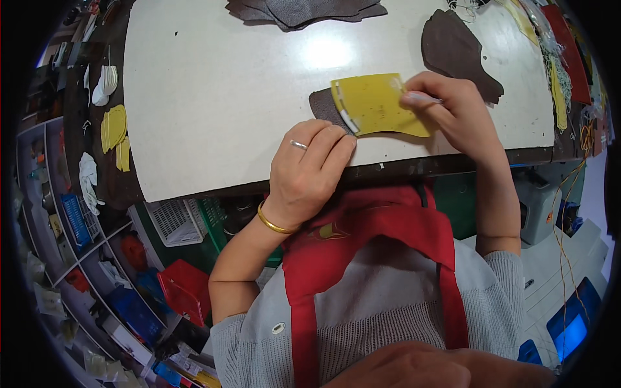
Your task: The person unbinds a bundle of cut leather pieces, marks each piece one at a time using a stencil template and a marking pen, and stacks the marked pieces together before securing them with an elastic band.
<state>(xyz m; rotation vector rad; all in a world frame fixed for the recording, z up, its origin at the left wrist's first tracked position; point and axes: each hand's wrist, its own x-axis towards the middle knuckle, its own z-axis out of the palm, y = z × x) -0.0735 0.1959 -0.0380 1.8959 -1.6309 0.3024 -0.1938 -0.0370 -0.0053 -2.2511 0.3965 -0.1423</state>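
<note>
White worktable [213,97] amid cluttered shelves [71,258]

White worktable [213,116] with a dark front edge, glare spot near its middle top. Dark leather pieces [304,11] at the far edge, another dark piece [456,48] at the far right corner. Left of the table: shelves [71,258] crammed with boxes, yellow cutouts [114,128], a white basket [173,221] and a green one [213,216] under the front edge. Pale floor [556,271] at right.

Blue glowing screen [572,326] at lower right by floor; no pkgs, labels or signs clearly seen.
</note>
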